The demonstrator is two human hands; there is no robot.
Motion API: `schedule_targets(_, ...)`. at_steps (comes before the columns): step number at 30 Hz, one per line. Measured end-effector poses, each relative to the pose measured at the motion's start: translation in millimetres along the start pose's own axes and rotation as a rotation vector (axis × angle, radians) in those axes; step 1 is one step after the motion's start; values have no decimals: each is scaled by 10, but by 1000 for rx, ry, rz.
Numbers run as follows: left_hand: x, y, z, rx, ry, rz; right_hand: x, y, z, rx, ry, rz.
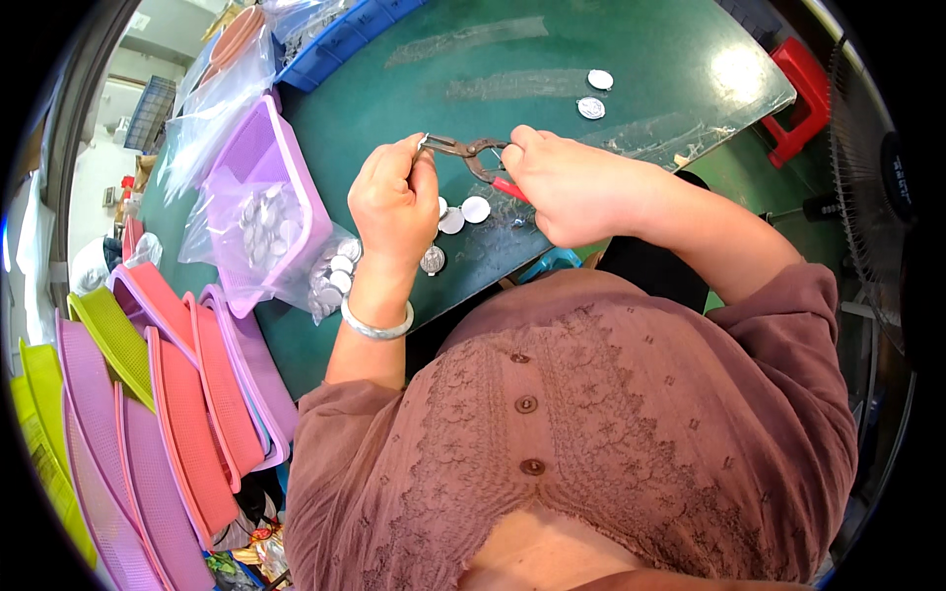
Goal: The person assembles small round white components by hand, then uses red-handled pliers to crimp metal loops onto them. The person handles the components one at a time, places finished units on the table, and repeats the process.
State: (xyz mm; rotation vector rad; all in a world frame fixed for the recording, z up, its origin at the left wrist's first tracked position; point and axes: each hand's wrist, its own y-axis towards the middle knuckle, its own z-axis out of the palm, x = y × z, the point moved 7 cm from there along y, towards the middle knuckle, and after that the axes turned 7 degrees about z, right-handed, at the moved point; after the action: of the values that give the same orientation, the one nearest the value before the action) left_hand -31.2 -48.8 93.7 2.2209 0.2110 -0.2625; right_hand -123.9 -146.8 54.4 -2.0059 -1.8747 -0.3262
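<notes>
My right hand (572,187) is closed round red-handled pliers (477,150), whose dark metal jaws point left. At the jaw tips, my left hand (396,197) pinches a small silvery metal piece (424,142); its exact shape is mostly hidden by the fingers. Several round silvery medals lie on the green table below the hands, one medal (476,210) under the pliers and another medal (433,260) beside my left wrist. Farther off to the right lie two oval medals, a plain-looking one (600,80) and a patterned one (590,108).
Left of my hands, a purple basket (310,187) holds a plastic bag of silvery discs (266,231); more discs (335,281) spill beside it. Stacked pink, purple and green baskets (187,424) crowd the lower left. A blue crate (345,39), red stool (798,98) and fan (867,187) edge the table.
</notes>
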Motion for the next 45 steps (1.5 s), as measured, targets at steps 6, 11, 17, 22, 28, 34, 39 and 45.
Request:
schedule_targets(6, -10, 26, -7, -34, -34, 14, -31, 40, 118, 470, 546, 5)
schedule_targets(11, 7, 32, 16, -18, -26, -16, -19, 27, 39, 51, 139, -32)
schedule_targets(17, -26, 26, -16, -47, -18, 29, -25, 37, 90, 370, 421, 42)
schedule_targets(22, -7, 1, 5, 9, 12, -1, 33, 15, 32, 87, 130, 13)
schedule_targets(28, -17, 24, 2, -22, -6, 29, -54, 45, 69, 204, 366, 15)
schedule_targets(34, 11, 2, 14, -15, -43, -23, -45, 54, 130, 372, 512, 21)
schedule_targets(39, 45, 1, 19, -8, -35, -27, -65, 39, 98, 300, 563, 62)
schedule_targets(45, 335, -69, -19, -144, -472, -467, -2, -137, 21, 159, 176, 34)
